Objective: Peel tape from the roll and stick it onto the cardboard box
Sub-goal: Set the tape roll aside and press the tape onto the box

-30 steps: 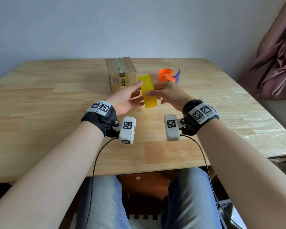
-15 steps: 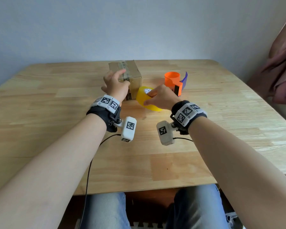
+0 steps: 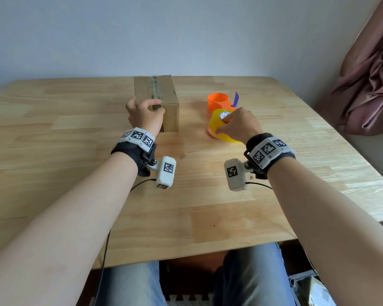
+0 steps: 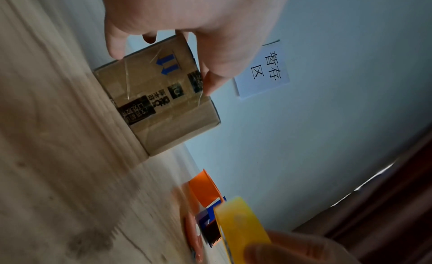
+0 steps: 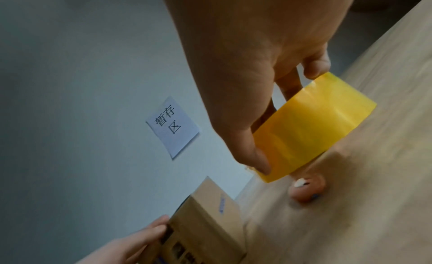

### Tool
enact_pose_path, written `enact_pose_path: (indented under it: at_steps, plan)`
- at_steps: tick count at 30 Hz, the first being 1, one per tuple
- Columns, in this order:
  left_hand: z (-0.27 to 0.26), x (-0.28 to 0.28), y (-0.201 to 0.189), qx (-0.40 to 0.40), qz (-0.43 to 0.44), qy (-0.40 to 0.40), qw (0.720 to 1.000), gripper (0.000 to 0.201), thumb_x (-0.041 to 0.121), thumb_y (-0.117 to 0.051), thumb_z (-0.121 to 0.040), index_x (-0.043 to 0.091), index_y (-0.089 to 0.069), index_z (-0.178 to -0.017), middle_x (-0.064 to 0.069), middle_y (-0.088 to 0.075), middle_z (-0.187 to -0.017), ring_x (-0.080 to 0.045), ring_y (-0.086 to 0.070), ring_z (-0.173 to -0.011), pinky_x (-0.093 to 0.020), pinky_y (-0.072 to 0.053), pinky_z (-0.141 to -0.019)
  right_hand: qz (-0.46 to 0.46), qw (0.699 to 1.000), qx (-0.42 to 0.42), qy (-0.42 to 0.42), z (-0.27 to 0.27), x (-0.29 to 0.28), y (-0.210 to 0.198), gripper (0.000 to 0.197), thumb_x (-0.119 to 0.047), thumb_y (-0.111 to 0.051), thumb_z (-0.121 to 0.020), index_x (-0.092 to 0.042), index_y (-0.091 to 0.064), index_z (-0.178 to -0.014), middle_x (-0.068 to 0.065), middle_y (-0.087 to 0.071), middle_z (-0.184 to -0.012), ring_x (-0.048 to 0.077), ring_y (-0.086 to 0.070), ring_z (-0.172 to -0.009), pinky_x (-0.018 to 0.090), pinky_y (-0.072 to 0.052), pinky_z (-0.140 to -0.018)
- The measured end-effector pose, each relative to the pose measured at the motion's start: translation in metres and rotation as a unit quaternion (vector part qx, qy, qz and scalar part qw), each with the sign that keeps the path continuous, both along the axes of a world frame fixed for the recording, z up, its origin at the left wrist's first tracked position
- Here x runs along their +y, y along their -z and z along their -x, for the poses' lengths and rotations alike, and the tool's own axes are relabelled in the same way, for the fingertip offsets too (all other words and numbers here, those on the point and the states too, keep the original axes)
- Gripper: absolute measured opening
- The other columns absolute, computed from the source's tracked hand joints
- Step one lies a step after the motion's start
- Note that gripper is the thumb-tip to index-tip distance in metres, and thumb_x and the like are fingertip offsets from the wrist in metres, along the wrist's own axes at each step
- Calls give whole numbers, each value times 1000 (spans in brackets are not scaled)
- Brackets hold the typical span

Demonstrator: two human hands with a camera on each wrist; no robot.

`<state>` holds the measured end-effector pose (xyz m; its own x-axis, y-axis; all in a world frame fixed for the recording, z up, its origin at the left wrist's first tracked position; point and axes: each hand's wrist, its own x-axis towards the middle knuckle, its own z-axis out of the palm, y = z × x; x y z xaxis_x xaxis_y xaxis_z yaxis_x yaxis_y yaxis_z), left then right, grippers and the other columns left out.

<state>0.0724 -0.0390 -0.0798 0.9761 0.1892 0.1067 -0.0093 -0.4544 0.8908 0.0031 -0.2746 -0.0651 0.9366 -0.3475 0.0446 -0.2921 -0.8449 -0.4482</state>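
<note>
Matt brown cardboard box with glossy clear tape; translucent glossy yellow tape roll; pale wood-grain table.

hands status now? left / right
Left hand: grips the cardboard box at its near top edge.
Right hand: holds the yellow tape roll.

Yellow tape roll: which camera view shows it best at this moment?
The right wrist view. There the yellow tape roll fills the frame, its broad outer band showing, pinched by the right hand. The head view shows it small and partly behind that hand. The left wrist view catches only a blurred part at the bottom edge.
</note>
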Motion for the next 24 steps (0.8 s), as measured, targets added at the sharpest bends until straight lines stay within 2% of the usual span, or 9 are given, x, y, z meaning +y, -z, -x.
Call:
enact_pose_path:
  at_steps: [4, 6, 8, 12, 14, 15, 20, 22, 24]
  plan:
    - [7, 3, -7, 0, 0, 4, 1000, 19, 27, -65, -88, 34, -76, -102, -2, -27, -159, -28, -50, -130, -34, -48, -105, 7, 998, 19, 52, 9, -14, 5, 40, -43, -82, -65, -14, -72, -93, 3, -65, -81, 27, -64, -76, 30, -49, -64]
    - [10, 3, -12, 8, -3, 17, 1000, 23, 23, -65, -91, 30, -76, -109, -3, -25, -161, -25, -46, -136, -20, -41, -99, 14, 997, 24, 76, 12, -18, 7, 45, -39, -83, -66, -16, -71, -103, 4, -67, -88, 29, -66, -82, 33, -54, -72]
    - [12, 5, -15, 12, 0, 32, 999, 27, 19, -63, -93, 26, -74, -117, -4, -21, -164, -19, -43, -136, -17, -36, -91, 25, 995, 38, 91, 13, -20, 10, 50, -37, -84, -68, -16, -70, -111, 5, -67, -91, 31, -67, -86, 38, -57, -80]
    - [16, 7, -18, 14, 15, 53, 998, 34, 14, -60, -95, 25, -71, -125, -1, -17, -167, -7, -50, -114, -4, -37, -73, 36, 992, 62, 101, 11, -19, 17, 56, -34, -86, -71, -13, -65, -119, 7, -68, -100, 33, -67, -103, 45, -54, -94]
    - [18, 8, -19, 11, 17, 56, 998, 35, 11, -59, -96, 23, -70, -127, -1, -17, -167, 5, -48, -90, 3, -33, -49, 32, 993, 61, 95, 8, -17, 18, 55, -33, -87, -71, -13, -66, -118, 5, -63, -95, 33, -67, -101, 41, -56, -88]
    - [18, 8, -19, 8, 15, 58, 998, 35, 11, -59, -96, 23, -70, -127, -1, -17, -166, 5, -48, -91, 4, -33, -46, 25, 994, 53, 90, 6, -17, 18, 52, -34, -88, -70, -14, -68, -115, 4, -63, -94, 32, -68, -99, 39, -56, -84]
    - [6, 10, -16, 3, -1, 61, 998, 25, 16, -62, -95, 24, -75, -116, -3, -26, -156, -6, -36, -109, 7, -30, -54, 53, 994, -95, 29, -10, -10, 15, 21, -32, -76, -80, -20, -72, -97, 4, -70, -100, 31, -59, -99, 35, -46, -81]
    - [-2, 12, -15, 9, 1, 51, 999, 19, 21, -64, -94, 27, -77, -107, -3, -30, -149, -11, -38, -121, 5, -29, -73, 90, 995, -45, -15, -18, 0, 17, 19, -39, -71, -83, -31, -75, -99, 1, -69, -105, 33, -50, -111, 42, -45, -91]
    - [-8, 13, -13, 16, 3, 39, 999, 13, 27, -65, -93, 31, -76, -97, -4, -33, -144, -21, -39, -132, -14, -32, -98, 117, 992, 27, -33, -26, 7, 23, 25, -46, -65, -85, -40, -73, -107, 2, -66, -115, 34, -40, -124, 48, -38, -101]
